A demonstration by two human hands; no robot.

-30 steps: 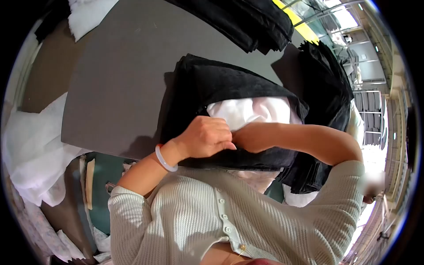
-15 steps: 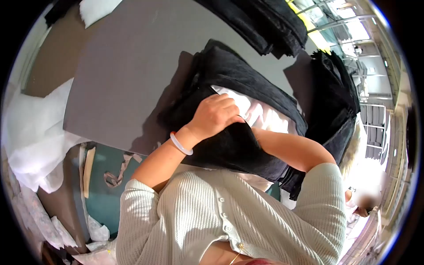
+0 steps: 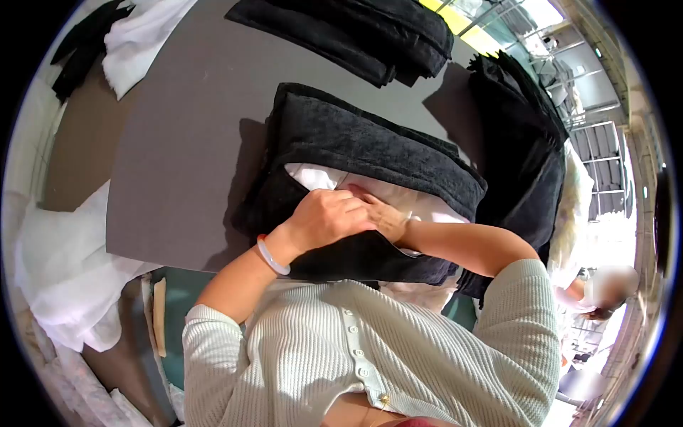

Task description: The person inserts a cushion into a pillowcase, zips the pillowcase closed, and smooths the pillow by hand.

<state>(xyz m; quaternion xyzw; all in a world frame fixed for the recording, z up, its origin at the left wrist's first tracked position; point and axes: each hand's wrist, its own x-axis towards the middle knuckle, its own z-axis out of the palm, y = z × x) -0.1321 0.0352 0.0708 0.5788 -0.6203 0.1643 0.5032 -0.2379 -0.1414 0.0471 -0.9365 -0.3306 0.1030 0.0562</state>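
Observation:
A black fabric cover [image 3: 370, 146] lies on the grey table, its long opening facing up with white filling or lining [image 3: 420, 203] showing inside. My left hand [image 3: 331, 219], with a pale bracelet at its wrist, is closed on the near edge of the opening. Beside it, partly beneath its fingers, my right hand [image 3: 384, 215] reaches into the opening and rests on the white material. Its visible fingers are stretched out; their tips are partly hidden.
Folded black fabric [image 3: 356, 39] lies at the table's far side. A black pile [image 3: 519, 149] stands to the right. White fabric [image 3: 71, 263] hangs beyond the left edge of the grey table [image 3: 178, 142]. A person [image 3: 605, 292] is at the far right, near racks [image 3: 597, 160].
My right hand, hidden inside the black cover half a second ago, now shows on the white material. The near edge has dropped from its raised position, and the opening looks wider.

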